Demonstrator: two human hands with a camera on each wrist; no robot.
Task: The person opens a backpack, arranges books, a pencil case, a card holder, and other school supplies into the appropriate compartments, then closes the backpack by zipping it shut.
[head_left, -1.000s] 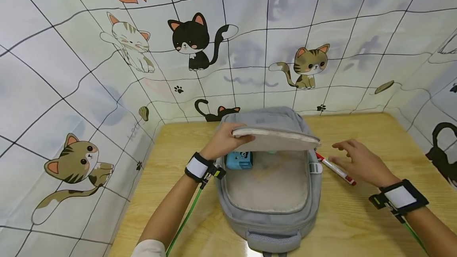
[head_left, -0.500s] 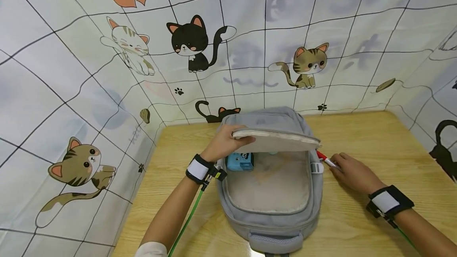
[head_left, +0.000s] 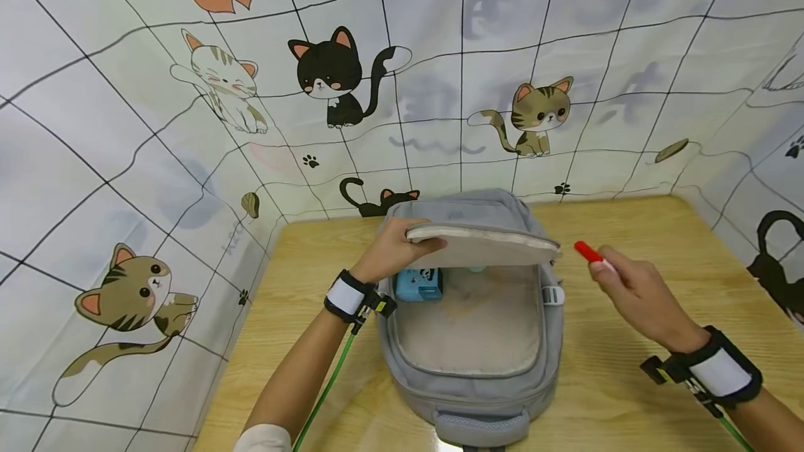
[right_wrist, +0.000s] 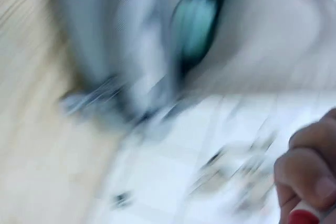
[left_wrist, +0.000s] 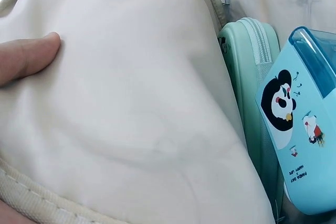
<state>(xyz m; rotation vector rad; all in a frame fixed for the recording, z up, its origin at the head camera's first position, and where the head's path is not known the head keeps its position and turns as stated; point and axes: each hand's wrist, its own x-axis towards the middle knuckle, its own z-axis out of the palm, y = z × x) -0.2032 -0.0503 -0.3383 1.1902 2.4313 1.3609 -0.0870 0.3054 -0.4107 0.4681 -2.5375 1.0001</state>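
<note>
A grey backpack (head_left: 467, 396) lies on the table with its front flap unzipped. My left hand (head_left: 398, 251) grips the edge of that flap (head_left: 490, 246) and holds it lifted, thumb on the pale lining. Inside, at the left, sits a light blue box with a panda print (head_left: 419, 285); the left wrist view shows it leaning by a mint green zipped case (left_wrist: 244, 77). To the right of the backpack, my right hand (head_left: 643, 295) holds a marker with a red cap (head_left: 587, 252), raised off the table. Most of the marker is hidden in the fist.
The wooden table (head_left: 628, 396) extends on both sides of the backpack. A white sheet with cat drawings (head_left: 440, 89) hangs behind and at the sides. A white buckle (head_left: 553, 296) sticks out from the backpack's right side. The right wrist view is blurred.
My right hand has reached down to the marker beside the backpack, taken hold of it and lifted it off the table. The left hand keeps holding the flap in the same place.
</note>
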